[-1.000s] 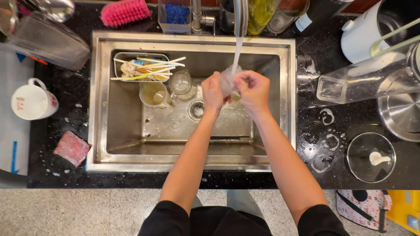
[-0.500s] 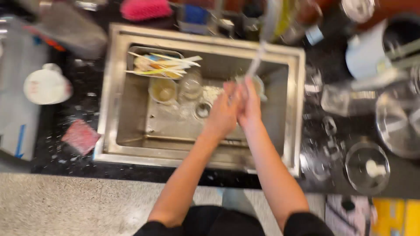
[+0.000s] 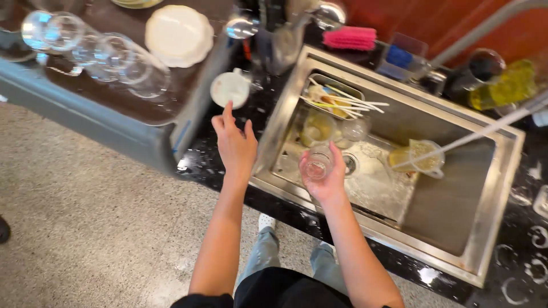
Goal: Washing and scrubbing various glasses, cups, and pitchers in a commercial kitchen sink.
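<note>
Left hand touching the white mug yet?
Apart. Head view shows dark counter between the left hand's raised fingertip and the white mug; right hand holds a small glass.

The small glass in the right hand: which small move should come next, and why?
Probably carry the small glass left toward the grey tray, where other clear glasses already lie. The right hand grips it above the sink, while the open left hand reaches that way.

Speckled floor; black countertop

One steel sink, one pink scrub brush, one round white plate, one white mug, two bare hands, one clear glass tumbler held
</note>
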